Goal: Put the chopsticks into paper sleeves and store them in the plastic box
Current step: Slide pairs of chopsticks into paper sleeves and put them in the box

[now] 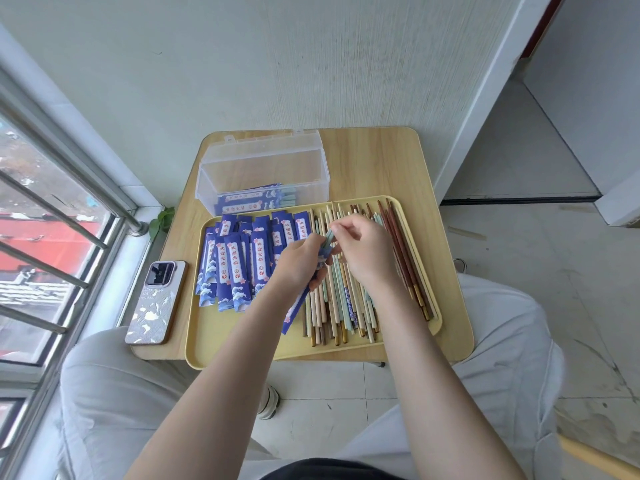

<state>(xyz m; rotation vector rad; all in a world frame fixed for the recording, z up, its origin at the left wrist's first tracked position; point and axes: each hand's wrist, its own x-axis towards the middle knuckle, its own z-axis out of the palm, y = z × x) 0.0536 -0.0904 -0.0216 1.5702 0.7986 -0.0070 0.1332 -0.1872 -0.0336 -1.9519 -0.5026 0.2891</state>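
**Head view: sleeving a pair of chopsticks over the tray**

Nearest the camera, two bare forearms reach forward over knees in pale trousers. The left hand [298, 263] grips a blue paper sleeve [295, 315], which slants down towards the viewer over the yellow tray [207, 341]. The right hand [363, 252] pinches the top ends of pale green chopsticks [329, 237] whose lower part sits in the sleeve's mouth, the two hands almost touching. On the tray, a heap of empty blue sleeves [235, 261] lies to the left; loose chopsticks [341, 306] in cream, green and dark red-brown lie to the right, partly under the hands. The tray rests on a small wooden table [374, 161]. Behind it stands the clear plastic box [263, 168], lid open, with sleeved chopsticks [258, 199] inside. A phone [157, 301] lies at the table's left edge, beside the window bars.
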